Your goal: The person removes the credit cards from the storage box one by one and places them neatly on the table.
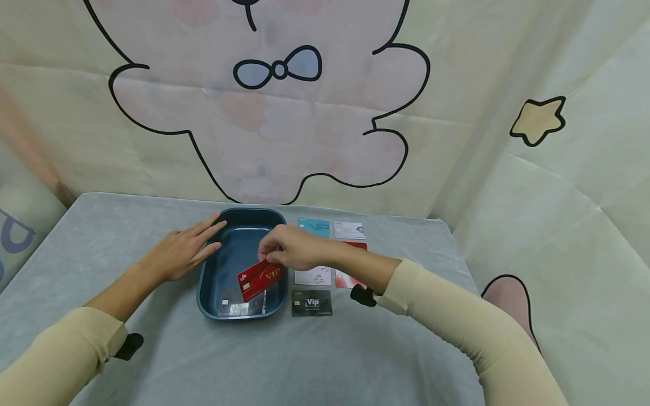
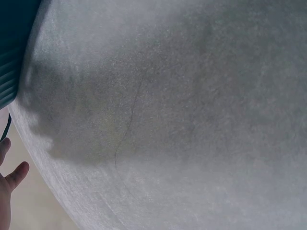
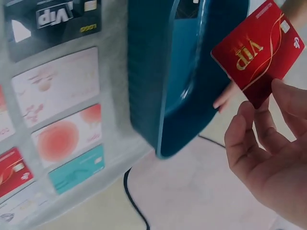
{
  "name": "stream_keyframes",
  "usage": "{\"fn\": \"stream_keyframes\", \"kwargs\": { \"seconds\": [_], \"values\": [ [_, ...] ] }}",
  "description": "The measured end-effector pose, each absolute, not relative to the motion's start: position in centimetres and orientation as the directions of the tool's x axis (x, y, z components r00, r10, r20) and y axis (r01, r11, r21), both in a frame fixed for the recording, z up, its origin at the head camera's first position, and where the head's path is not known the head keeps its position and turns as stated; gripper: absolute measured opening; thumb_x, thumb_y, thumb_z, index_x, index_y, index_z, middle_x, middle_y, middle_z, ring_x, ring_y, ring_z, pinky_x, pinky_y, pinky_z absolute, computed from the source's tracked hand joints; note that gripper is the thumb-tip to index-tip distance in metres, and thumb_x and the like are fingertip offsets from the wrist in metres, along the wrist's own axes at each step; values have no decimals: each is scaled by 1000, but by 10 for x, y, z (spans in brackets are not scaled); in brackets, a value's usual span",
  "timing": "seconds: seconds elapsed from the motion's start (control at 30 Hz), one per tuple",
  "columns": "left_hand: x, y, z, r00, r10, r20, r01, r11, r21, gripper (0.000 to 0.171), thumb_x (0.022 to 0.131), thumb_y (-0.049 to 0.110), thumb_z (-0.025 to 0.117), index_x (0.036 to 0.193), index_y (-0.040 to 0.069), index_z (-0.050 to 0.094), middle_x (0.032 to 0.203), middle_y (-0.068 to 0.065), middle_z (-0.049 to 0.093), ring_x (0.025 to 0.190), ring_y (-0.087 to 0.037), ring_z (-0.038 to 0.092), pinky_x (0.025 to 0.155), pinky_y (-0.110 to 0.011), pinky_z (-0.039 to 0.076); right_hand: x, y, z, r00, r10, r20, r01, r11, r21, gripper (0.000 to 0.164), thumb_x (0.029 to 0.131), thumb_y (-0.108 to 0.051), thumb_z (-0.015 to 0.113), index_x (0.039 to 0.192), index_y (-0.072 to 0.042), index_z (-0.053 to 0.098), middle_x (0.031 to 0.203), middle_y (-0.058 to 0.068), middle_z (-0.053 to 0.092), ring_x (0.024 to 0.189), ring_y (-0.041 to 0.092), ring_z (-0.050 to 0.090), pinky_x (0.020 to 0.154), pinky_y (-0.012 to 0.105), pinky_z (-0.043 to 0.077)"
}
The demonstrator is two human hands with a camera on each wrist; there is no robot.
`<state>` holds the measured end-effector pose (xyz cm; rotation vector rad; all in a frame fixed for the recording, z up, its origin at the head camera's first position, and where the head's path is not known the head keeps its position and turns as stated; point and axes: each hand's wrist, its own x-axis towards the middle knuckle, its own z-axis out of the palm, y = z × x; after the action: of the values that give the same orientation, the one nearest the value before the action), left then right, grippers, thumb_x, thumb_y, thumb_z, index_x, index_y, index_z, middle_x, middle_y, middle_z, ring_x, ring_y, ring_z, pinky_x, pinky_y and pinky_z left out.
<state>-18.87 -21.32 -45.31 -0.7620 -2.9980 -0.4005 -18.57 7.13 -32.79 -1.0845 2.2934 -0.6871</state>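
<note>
My right hand (image 1: 291, 247) pinches a red VIP card (image 1: 260, 278) by one corner, holding it tilted over the blue tray (image 1: 203, 290). Gold lettering and a chip show on the card (image 3: 259, 50) in the right wrist view. Inside the tray, at its near end, lies a dark grey, shiny card (image 1: 231, 306), partly covered by the red one. The left hand (image 1: 185, 248) rests at the tray's left rim with its fingers extended. Only a bit of that hand (image 2: 7, 187) appears at the edge of the left wrist view.
Right of the tray, several cards lie in two columns: a teal VIP card (image 1: 313, 226), a white card (image 1: 349, 230), a floral white card (image 1: 313, 276), a black Vip card (image 1: 312, 303). A red card (image 3: 14, 170) is partly behind my forearm. Grey cloth (image 1: 254, 361) covers the table.
</note>
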Motion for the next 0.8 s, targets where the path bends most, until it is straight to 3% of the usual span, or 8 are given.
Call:
{"fn": "stream_keyframes", "kwargs": {
  "seconds": [0.23,0.43,0.6,0.8],
  "values": [
    [-188,-214,-453,-873,478,98,487,838,247,59,105,37,46,154,7,35,161,-20,26,136,-43,44,92,-66,45,-187,111,-321,-628,-738,-247,-461,608,-646,20,99,-9,61,115,-7,74,110,2,69,98,17,59,79,24,55],
    [-187,-216,-455,-869,484,101,493,835,244,58,106,36,45,155,7,33,162,-19,24,135,-42,45,92,-66,45,-192,152,-329,-655,-709,-262,-409,624,-666,24,99,-10,62,120,-6,72,116,4,70,102,20,60,82,29,56],
    [-188,-215,-455,-871,483,92,490,837,243,59,106,38,44,155,7,33,162,-18,23,136,-43,43,93,-67,43,-190,182,-337,-682,-666,-302,-343,656,-673,24,98,-9,63,119,-5,72,116,6,70,105,23,58,84,34,57],
    [-187,-215,-454,-870,484,95,492,837,239,59,106,37,45,155,7,33,162,-18,24,136,-43,44,92,-66,44,-184,209,-358,-685,-641,-346,-316,690,-651,22,97,-8,64,117,-4,73,119,7,69,108,23,57,86,32,56]
  ]
}}
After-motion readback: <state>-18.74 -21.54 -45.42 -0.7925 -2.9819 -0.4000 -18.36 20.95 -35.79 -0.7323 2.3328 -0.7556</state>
